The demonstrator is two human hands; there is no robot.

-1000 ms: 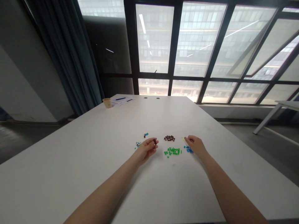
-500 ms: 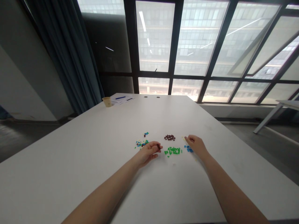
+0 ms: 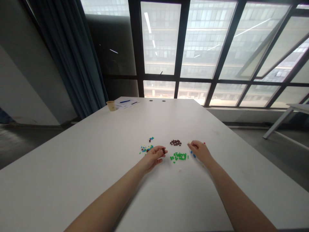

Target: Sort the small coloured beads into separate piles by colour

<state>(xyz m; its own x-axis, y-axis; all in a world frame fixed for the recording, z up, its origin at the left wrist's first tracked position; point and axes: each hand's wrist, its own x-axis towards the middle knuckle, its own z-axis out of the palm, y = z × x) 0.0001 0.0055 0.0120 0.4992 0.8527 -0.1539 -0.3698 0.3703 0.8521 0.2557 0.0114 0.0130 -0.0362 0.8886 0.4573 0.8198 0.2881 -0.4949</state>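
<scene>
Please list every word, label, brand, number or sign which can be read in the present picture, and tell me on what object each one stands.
No text can be read in this picture.
Cup: any marking is too small to read.
Papers: any writing is too small and blurred to read.
Green pieces and dark brown pieces: no lettering can be made out.

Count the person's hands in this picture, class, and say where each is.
2: the left hand, holding a brown piece just left of the green pieces; the right hand, beside the blue pieces, some of which it may hide.
</scene>
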